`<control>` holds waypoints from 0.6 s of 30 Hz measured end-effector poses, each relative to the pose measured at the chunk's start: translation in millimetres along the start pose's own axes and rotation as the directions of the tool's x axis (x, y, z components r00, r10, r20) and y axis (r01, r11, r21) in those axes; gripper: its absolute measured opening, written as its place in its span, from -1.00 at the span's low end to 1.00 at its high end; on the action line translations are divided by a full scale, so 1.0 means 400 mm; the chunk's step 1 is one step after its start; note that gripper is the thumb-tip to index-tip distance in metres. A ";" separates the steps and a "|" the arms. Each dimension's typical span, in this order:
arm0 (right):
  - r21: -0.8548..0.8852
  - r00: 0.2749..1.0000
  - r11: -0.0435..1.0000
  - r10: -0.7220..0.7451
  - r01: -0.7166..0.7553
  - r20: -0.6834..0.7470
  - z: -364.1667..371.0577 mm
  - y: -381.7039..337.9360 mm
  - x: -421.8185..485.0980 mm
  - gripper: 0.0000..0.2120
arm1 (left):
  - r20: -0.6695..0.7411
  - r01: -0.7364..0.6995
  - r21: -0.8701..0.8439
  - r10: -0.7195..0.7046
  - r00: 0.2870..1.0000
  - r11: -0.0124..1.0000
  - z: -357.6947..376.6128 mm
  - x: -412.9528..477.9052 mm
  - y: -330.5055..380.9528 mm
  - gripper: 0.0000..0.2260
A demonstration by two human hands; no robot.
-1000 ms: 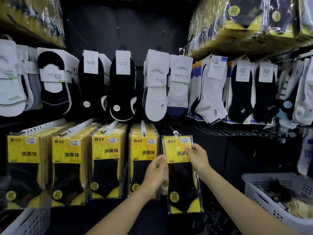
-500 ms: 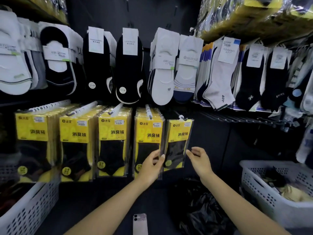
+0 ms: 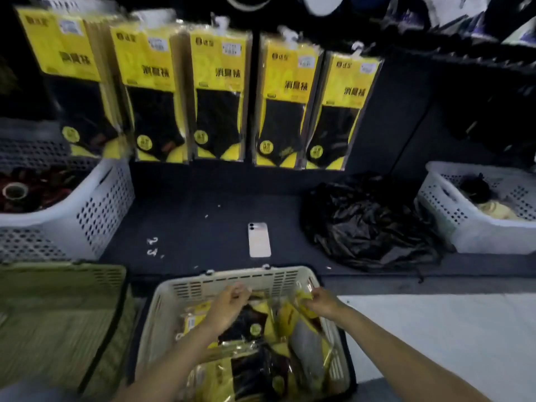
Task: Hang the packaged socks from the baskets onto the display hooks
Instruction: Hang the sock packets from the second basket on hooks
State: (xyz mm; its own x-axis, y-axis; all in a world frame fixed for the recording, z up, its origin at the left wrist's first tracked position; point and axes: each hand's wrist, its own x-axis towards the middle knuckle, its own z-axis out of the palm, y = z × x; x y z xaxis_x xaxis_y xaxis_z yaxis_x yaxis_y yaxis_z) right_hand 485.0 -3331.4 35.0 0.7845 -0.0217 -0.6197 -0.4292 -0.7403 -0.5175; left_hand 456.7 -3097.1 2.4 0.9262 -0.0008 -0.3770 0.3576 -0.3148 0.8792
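A beige basket point(image 3: 232, 278) below me holds several yellow-and-black sock packs point(image 3: 261, 361). Both hands are inside it near the far rim. My right hand point(image 3: 323, 303) pinches the top of a yellow sock pack point(image 3: 290, 316) that stands tilted in the pile. My left hand point(image 3: 227, 306) has its fingers curled at the clear plastic edge of the same pack, though blur hides the exact contact. Above the shelf, rows of the same packs hang on display hooks; the rightmost hook carries a thin row of packs point(image 3: 342, 111).
A phone point(image 3: 259, 239) lies on the dark shelf, with small loose hooks point(image 3: 152, 246) to its left and a crumpled black plastic bag point(image 3: 365, 221) to its right. White baskets stand at left point(image 3: 95, 210) and right point(image 3: 470, 227). A green crate point(image 3: 58, 309) sits at lower left.
Both hands let go of the pack on the rightmost hook and dropped into the beige basket. My view tilted down from the hanging rows to the basket.
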 end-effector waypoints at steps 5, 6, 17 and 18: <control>-0.152 0.986 0.978 0.152 -0.142 0.063 0.070 0.085 0.043 -0.80 | 0.051 0.226 -0.016 -0.225 0.973 0.974 0.049 -0.059 -0.186 -0.68; -0.165 0.977 0.969 0.200 -0.185 0.080 0.085 0.099 0.048 -0.78 | 0.050 0.256 -0.004 -0.256 0.965 0.967 0.050 -0.067 -0.211 -0.67; -0.339 0.947 0.908 0.301 -0.248 0.113 0.124 0.143 0.078 -0.47 | 0.095 0.287 -0.015 -0.285 0.954 0.958 0.079 -0.064 -0.213 -0.66; -0.329 0.952 0.915 0.284 -0.234 0.113 0.115 0.144 0.077 -0.54 | 0.112 0.295 -0.031 -0.290 0.950 0.955 0.084 -0.063 -0.210 -0.66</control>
State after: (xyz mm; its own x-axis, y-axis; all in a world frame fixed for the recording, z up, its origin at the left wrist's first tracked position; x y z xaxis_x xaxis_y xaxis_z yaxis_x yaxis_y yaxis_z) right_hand 463.8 -3343.7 -41.0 0.5745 -0.1554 -0.8036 -0.4290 -0.8933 -0.1339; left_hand 399.2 -3102.7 -71.6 0.7632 -0.0154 -0.6460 0.6186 -0.2714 0.7374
